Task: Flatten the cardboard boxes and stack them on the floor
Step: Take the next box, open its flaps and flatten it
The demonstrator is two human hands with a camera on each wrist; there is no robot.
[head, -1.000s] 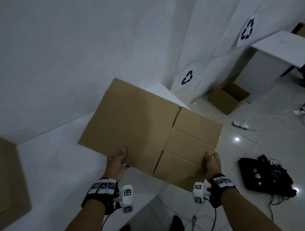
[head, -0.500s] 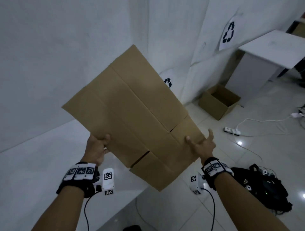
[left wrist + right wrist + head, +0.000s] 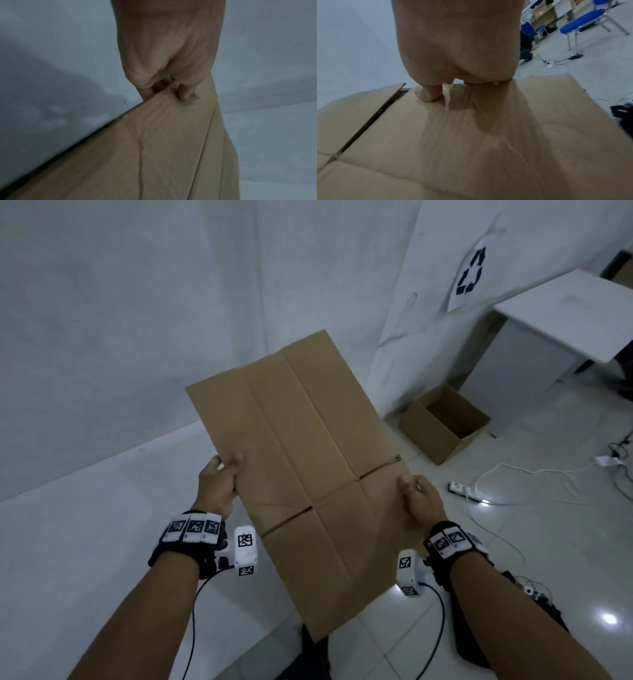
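Head view is showing a flattened cardboard box (image 3: 308,467) being held in the air above the white tabletop (image 3: 85,542) and the tiled floor (image 3: 548,542), its long axis running away from the person. The left hand (image 3: 219,484) is gripping the left edge, thumb lying on the top face and the fingers (image 3: 147,92) curling under, where they are passing out of sight. The right hand (image 3: 419,498) is pinching the right edge the same way, thumb on top; its fingers are hiding beneath the board, so their exact lie is not showing. The near corner of the board is covering the person's legs and part of the tabletop edge.

Left wrist view is looking blurred and dim; only knuckles, one thumb tip and creased brown board are coming through. Right wrist view is showing a dark slit between two flaps just beside the thumb, and faint crush lines running across the matte, fibrous surface.

Fold lines are dividing the board into long rectangular panels. An open cardboard box (image 3: 445,426) is sitting on the floor beside a white cabinet (image 3: 548,337), well apart from the held board. A recycling sign (image 3: 472,272) is hanging on the wall, and a power strip (image 3: 464,491) with white cable is lying on the glossy tiles.
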